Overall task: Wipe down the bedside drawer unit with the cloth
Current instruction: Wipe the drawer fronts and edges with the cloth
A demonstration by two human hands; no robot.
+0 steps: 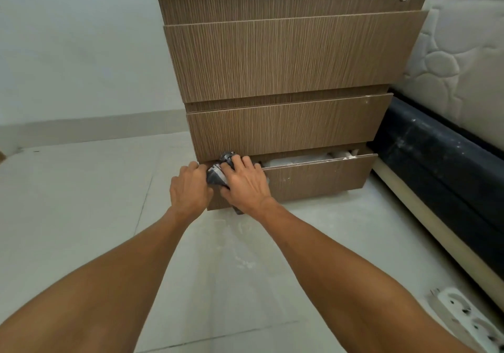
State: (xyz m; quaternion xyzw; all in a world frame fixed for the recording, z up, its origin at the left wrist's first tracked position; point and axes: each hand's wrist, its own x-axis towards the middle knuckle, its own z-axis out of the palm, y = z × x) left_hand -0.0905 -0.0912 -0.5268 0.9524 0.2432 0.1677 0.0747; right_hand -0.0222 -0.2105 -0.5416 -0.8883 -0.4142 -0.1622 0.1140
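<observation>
At lower centre of the frame, our right hand [245,182] grips the grey cloth [218,174] against the bottom drawer [319,178] (pulled slightly out); our left hand [189,189] curls over the drawer's left corner, touching the cloth.

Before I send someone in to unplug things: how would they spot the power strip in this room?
Start at the brown wood-grain drawer unit standing against the bed. Follow the dark bed base along the pale tiled floor toward the viewer, away from the unit. The power strip lies flat there, the only white plastic block with round sockets, apart from both hands and the cloth.
</observation>
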